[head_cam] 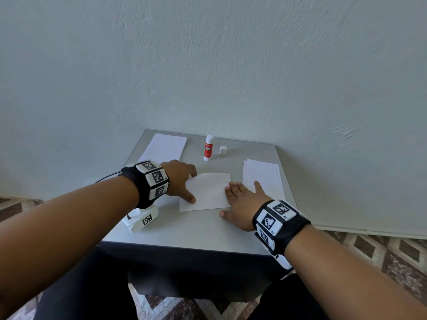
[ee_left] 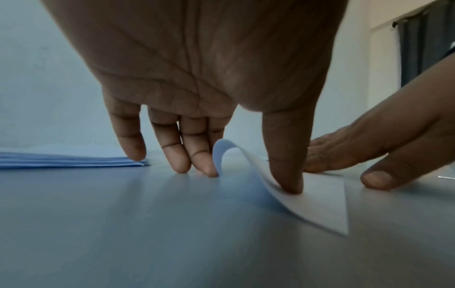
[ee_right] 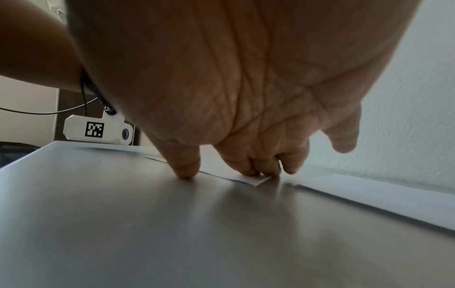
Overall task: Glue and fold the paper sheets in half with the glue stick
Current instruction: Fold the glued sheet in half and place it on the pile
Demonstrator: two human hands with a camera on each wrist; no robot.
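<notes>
The folded sheet (head_cam: 205,192) lies mid-bench (head_cam: 184,229), its fold bulging; left hand (head_cam: 180,179) grip wide, thumb pressing it; right hand (head_cam: 242,202) flat on its edge; glue stick (head_cam: 208,147) upright behind it.

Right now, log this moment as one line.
step: folding sheet | left hand: thumb pressing fold | right hand: flat on edge | glue stick: upright, uncapped

Setting: an interior room, most likely domestic. Indicators: a rough-plastered, pale painted wall (head_cam: 231,65); a patterned tile floor (head_cam: 381,252) with brown-and-cream diamond motifs; a dark curtain (ee_left: 416,46) hung from a rod. A small grey surface (head_cam: 184,229) stands against the wall. No workshop or laboratory fittings are visible.
</notes>
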